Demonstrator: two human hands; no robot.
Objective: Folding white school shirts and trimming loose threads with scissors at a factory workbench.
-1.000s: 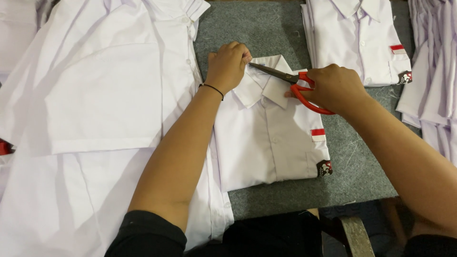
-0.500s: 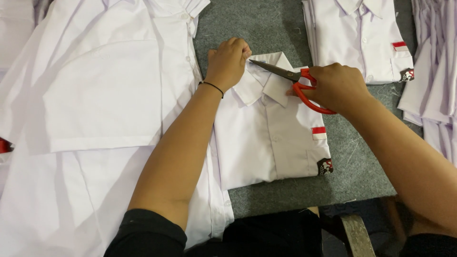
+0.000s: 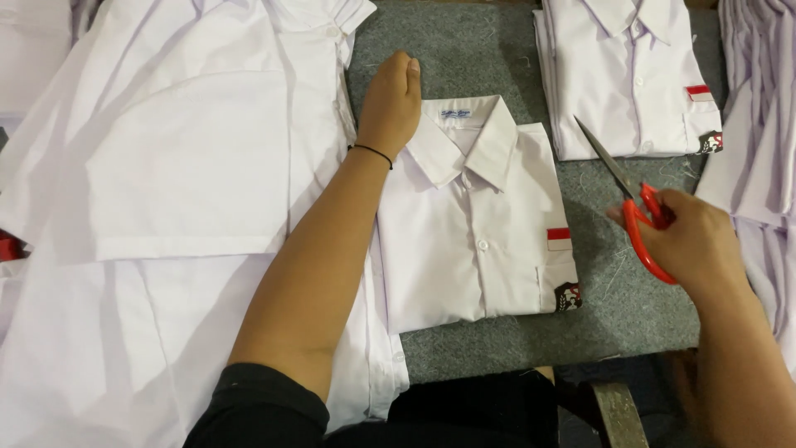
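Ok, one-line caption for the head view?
Left hand rests beside folded white shirt collar; right hand holds red-handled scissors over grey mat.

Garment workshop: stacked white shirts (image 3: 630, 75)

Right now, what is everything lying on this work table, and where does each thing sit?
Folded shirt: one, white, centre of the table.
Second folded shirt: one, white, top right.
Open shirts: several, white, spread at left.
Hanging shirts: several, white, right edge.
Table cover: one, grey felt.
Scissors: one, red handles, right of the centre shirt.
Left hand: rests by the centre shirt's collar.
Right hand: holds the scissors.
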